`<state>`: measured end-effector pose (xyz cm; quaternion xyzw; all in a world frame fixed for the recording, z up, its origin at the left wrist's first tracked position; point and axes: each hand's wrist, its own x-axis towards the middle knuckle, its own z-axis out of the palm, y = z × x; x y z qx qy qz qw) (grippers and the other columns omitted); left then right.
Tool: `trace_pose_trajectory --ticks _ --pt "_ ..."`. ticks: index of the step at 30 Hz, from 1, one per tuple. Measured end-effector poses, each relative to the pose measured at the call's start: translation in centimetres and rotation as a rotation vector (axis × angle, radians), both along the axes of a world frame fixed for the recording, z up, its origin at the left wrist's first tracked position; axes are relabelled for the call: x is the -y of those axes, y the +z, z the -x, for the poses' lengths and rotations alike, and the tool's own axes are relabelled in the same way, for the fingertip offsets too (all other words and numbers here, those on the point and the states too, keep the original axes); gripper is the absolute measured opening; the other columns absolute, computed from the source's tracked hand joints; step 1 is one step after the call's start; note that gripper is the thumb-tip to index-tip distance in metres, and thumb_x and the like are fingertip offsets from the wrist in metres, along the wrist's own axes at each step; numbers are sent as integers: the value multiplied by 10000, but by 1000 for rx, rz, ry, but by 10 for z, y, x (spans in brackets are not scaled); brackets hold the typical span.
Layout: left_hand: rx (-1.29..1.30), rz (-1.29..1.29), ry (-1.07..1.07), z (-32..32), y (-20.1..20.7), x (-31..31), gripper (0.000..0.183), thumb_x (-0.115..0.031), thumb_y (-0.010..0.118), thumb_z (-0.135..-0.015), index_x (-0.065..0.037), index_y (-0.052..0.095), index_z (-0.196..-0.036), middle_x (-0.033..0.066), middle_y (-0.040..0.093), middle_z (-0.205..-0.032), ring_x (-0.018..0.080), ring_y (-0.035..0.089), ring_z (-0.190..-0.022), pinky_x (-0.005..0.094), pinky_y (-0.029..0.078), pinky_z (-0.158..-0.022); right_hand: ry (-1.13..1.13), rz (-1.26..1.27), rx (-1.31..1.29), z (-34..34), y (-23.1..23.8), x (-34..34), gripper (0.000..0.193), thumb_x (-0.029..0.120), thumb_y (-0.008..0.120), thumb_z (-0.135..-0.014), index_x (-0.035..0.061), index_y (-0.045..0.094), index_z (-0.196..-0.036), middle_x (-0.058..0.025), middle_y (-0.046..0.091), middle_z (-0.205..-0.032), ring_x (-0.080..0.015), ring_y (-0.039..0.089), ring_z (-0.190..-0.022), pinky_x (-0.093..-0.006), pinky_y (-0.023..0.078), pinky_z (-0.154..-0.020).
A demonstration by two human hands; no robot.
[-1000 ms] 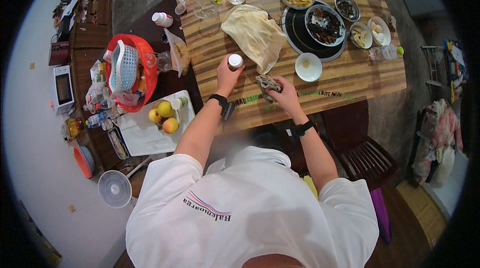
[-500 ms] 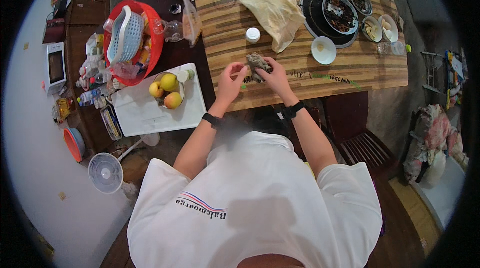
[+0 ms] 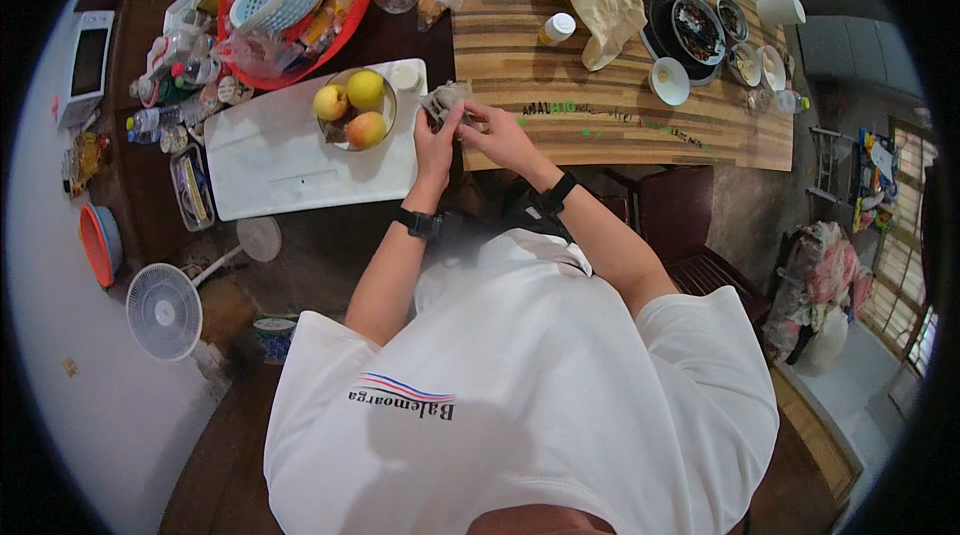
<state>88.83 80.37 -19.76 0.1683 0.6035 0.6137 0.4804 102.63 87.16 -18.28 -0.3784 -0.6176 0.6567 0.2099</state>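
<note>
Both hands are meeting over the near edge of the striped wooden table [image 3: 620, 115]. The left hand [image 3: 435, 140] and the right hand [image 3: 500, 135] are pinching a small crumpled greyish bundle [image 3: 443, 100] between them, fingers closing tightly on it, probably so it can be worked from 2 sides. It is sitting just beside the bowl holding 3 fruits [image 3: 352, 105], left of the table. What the bundle is stays unclear; fingers are covering part of it.
</note>
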Motion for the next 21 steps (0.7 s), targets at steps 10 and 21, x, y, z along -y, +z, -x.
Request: trace_pose_trajectory --ticks 10,21 --pt "47 190 -173 47 -35 56 365 -171 776 -963 4 645 -1255 75 738 -1150 162 694 -1023 329 561 -909 16 433 -42 -32 -40 -4 288 230 687 -1042 -3 693 -1212 -56 744 -1069 -118 682 -911 -266 550 -808" --pt "65 279 -66 50 -71 99 434 -254 717 -1009 10 577 -1323 114 709 -1234 213 658 -1130 355 510 -993 -276 836 108 -108 -124 -47 418 490 715 -1009 152 600 -791 17 620 -724 -124 614 -658 -286 475 -616"
